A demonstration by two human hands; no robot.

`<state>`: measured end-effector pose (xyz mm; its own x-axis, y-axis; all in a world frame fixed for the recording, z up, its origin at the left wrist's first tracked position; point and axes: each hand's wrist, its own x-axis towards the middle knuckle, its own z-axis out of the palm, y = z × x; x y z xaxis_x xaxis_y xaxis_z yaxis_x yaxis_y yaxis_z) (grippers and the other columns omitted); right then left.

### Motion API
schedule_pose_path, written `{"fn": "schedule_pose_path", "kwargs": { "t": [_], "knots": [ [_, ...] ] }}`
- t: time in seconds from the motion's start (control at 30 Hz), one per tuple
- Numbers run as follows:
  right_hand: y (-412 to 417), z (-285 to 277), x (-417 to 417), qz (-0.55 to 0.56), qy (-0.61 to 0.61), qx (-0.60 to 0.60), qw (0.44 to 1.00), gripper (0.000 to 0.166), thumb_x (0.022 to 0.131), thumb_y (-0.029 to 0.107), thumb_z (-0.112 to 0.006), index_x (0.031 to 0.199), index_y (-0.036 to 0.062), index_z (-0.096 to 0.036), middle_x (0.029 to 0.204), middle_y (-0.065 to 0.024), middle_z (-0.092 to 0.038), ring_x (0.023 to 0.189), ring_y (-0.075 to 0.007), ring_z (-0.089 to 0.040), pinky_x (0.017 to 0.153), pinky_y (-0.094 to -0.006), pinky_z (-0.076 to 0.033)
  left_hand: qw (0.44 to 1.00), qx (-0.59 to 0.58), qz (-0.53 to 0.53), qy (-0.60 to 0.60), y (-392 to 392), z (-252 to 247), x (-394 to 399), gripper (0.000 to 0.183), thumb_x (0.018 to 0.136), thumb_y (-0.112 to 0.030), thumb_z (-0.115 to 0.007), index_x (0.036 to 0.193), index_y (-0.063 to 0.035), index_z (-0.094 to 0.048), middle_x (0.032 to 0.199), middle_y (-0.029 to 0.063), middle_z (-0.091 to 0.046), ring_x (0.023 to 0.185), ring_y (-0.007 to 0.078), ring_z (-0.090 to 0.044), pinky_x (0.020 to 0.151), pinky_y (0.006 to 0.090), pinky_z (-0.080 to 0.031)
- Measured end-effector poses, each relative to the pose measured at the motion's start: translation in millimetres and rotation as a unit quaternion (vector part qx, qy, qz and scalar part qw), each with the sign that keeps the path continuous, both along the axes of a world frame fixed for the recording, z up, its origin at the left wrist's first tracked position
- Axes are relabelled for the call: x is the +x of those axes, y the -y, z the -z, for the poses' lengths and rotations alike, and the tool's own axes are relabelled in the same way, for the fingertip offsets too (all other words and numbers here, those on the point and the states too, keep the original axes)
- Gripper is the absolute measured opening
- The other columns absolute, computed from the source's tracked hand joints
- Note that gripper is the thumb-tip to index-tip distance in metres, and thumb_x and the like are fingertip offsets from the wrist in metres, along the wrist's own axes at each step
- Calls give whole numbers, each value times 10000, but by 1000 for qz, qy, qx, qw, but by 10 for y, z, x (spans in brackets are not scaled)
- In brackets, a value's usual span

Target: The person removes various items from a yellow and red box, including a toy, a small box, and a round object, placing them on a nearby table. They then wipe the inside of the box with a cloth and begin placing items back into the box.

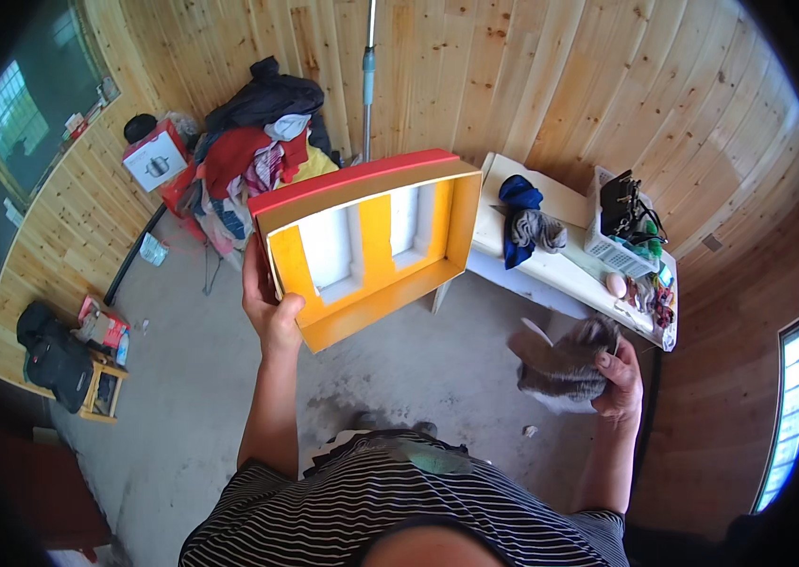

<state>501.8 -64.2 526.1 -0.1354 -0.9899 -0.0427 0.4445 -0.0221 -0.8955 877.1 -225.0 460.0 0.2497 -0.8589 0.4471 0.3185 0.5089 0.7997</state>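
Observation:
My left hand (273,312) grips the lower left corner of a shallow red and gold cardboard gift box (376,244), thumb on the front rim. The box is tilted up with its inside facing me. Its yellow insert has two rectangular white recesses with nothing in them. Out to the right, my right hand (619,379) pinches a crumpled grey-brown cloth (562,361), which looks furry and hangs above the floor. What kind of cloth it is I cannot tell. Both hands are apart, and the box covers part of a white bench (569,276) behind it.
On the bench lie dark blue and grey fabric pieces (523,223), a white plastic basket (619,227) of odds and ends, and a pinkish egg-shaped object (615,285). A clothes heap (258,149) and a pot carton (157,163) stand by the wall. A metal pole (368,92) rises behind the box.

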Motion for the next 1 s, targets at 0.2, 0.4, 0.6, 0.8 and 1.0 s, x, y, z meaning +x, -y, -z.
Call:
{"fn": "schedule_pose_path", "kwargs": {
  "t": [0.2,0.4,0.6,0.8,1.0],
  "knots": [
    [621,114,584,69,-143,-117,980,529,778,-46,-595,1289,-5,-466,1123,-82,-588,983,-167,-587,868,-286,-473,995,-74,43,44,-14,-303,-210,893,593,-59,-543,1430,46,-252,1331,126,-437,1236,223,-437,1056,341,-327],
    [1748,781,774,246,-665,-193,678,508,745,-42,-534,1251,-19,-493,1300,-253,-450,1183,-445,-432,1014,-461,-370,986,-130,85,61,-189,-682,-447,878,602,-55,-560,1418,57,-257,1342,129,-420,1250,224,-411,1067,341,-302],
    [1794,1055,1122,339,-706,-125,609,340,796,185,-573,1010,-80,-566,1060,-271,-598,934,-430,-583,839,-479,-489,993,-68,92,-24,-236,-591,-381,863,610,-53,-594,1405,45,-275,1299,121,-452,1209,209,-449,1050,333,-322],
    [1699,1475,1118,162,-734,-19,659,277,829,238,-514,781,-15,-616,874,-234,-651,826,-413,-606,782,-480,-488,995,-30,95,28,-302,-371,-377,842,614,-53,-591,1395,46,-295,1306,110,-448,1221,204,-435,1055,328,-309],
    [1502,1497,1532,56,-683,-69,725,236,828,209,-516,726,21,-614,790,-199,-657,765,-377,-617,711,-477,-513,994,-36,57,82,-243,-49,-381,806,618,-35,-556,1384,43,-320,1317,107,-433,1211,205,-429,1044,325,-314]
  ]
}}
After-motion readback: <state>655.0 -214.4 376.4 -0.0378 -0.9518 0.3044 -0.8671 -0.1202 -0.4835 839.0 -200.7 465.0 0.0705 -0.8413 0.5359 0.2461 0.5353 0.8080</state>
